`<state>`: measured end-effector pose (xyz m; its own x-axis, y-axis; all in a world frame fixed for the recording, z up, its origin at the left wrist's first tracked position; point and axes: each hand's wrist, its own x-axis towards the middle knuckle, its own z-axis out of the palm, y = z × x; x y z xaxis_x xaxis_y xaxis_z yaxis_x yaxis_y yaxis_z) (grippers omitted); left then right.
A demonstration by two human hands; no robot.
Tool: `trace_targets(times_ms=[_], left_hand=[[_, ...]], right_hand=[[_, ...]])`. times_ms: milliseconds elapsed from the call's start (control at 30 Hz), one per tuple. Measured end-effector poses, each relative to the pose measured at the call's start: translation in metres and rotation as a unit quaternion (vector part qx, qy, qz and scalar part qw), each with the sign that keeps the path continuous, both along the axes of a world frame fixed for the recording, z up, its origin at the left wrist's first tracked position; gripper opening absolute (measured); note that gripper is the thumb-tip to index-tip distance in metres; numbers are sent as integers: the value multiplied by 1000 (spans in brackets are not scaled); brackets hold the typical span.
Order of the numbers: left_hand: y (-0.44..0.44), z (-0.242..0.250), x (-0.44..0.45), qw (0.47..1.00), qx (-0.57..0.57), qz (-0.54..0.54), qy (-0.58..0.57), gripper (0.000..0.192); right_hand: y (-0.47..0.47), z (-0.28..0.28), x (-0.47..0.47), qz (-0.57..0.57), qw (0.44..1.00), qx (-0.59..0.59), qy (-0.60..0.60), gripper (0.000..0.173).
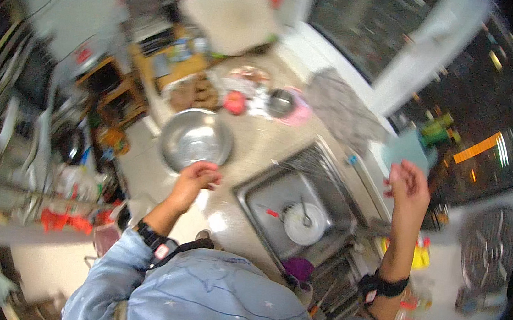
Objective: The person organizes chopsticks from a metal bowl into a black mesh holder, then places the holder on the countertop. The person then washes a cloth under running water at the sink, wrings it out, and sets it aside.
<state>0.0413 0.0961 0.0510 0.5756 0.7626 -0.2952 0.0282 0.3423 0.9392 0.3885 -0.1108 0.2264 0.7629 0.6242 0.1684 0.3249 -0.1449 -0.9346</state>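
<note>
My left hand (198, 178) is raised with loosely curled fingers near the lower edge of a wide metal basin (174, 134) on the counter; no object shows in it. My right hand (407, 181) is lifted at the right, by the window and in front of a pale blue-green item (404, 151); its fingers are half bent and nothing clear shows between them. Between the hands is a stainless steel sink (258, 226) holding a white round bowl (297, 236) with a spoon-like utensil (306, 219) in it. The picture is blurred.
Behind the basin stand a tray of brown food (193, 93), a red round item (234, 102) and a small metal bowl (281, 103) on something pink. A grey cloth (340, 108) lies along the window sill. A purple item (298, 269) is at the sink's near corner.
</note>
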Motion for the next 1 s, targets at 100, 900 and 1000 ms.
trace_targets(times_ms=[100,900,1000], left_hand=[[4,1,-35,999,2,37,-18,20],[-74,2,-552,885,-1,458,-81,18],[-79,0,-580,882,5,467,-63,17]], right_hand=[[37,-9,-77,118,990,-23,72,31],[237,-235,-349,65,853,-264,-446,27],[237,-179,-372,136,866,-170,-450,29]])
